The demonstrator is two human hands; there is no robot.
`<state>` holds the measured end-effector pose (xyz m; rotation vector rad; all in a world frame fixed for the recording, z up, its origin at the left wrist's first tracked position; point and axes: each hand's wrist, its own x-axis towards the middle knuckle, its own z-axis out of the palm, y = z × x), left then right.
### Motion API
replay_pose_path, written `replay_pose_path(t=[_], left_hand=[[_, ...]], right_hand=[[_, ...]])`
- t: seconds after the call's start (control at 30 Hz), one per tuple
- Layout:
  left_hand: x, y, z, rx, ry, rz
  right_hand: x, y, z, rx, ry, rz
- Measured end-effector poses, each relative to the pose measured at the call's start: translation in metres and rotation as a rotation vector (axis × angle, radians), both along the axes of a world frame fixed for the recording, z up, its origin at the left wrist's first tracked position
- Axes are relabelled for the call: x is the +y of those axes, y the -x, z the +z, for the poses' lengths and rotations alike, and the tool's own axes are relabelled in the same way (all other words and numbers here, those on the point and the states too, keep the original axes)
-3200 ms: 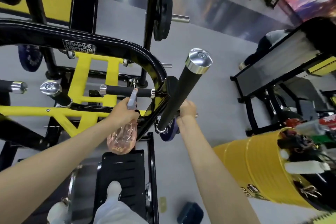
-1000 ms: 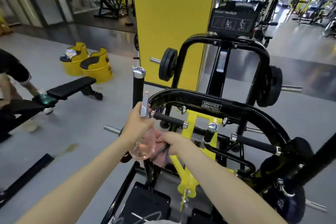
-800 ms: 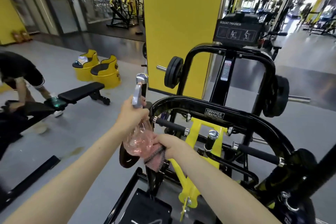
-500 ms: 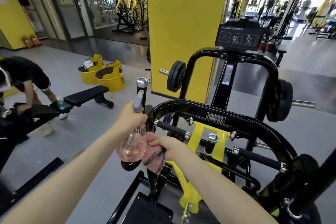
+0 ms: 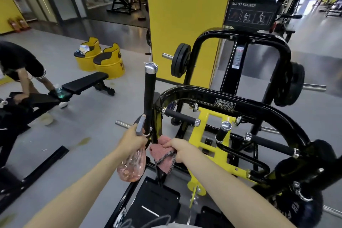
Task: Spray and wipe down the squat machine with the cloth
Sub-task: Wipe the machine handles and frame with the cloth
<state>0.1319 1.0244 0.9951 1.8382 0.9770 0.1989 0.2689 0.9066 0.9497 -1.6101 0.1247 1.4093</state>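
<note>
Fingers [image 5: 173, 145] of right hand [image 5: 182, 151] bunch pink cloth [image 5: 162, 151] against upright black post [image 5: 149, 98], frame centre; left hand [image 5: 132, 139] clasps spray bottle [image 5: 132, 164] alongside.

Grey floor [image 5: 88, 116] carries squat machine [image 5: 240, 109], bench [image 5: 85, 83], yellow drums [image 5: 109, 65].

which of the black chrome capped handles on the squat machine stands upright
The tall handle just above the left hand, rising straight up to a chrome cap. The other grips, like the foam one beside it, lie roughly horizontal or tilt.
</note>
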Motion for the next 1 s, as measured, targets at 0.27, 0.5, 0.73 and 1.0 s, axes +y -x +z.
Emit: replay_pose_path(t=[0.27, 0.5, 0.73, 1.0], left_hand=[[0.008, 0.008, -0.055, 0.146, 0.055, -0.044], [0.016, 0.005, -0.078, 0.185, 0.134, -0.016], [0.048, 0.009, -0.098, 0.187, 0.144, -0.081], [0.118, -0.022, -0.035, -0.059, 0.07, -0.022]], right_hand=[[0.004, 0.008, -0.015, 0.025, 0.042, -0.141], [0.015, 0.011, -0.028, 0.045, 0.095, -0.207], [0.025, 0.017, -0.032, 0.083, 0.078, -0.313], [0.049, 0.014, -0.024, -0.008, 0.024, -0.374]])
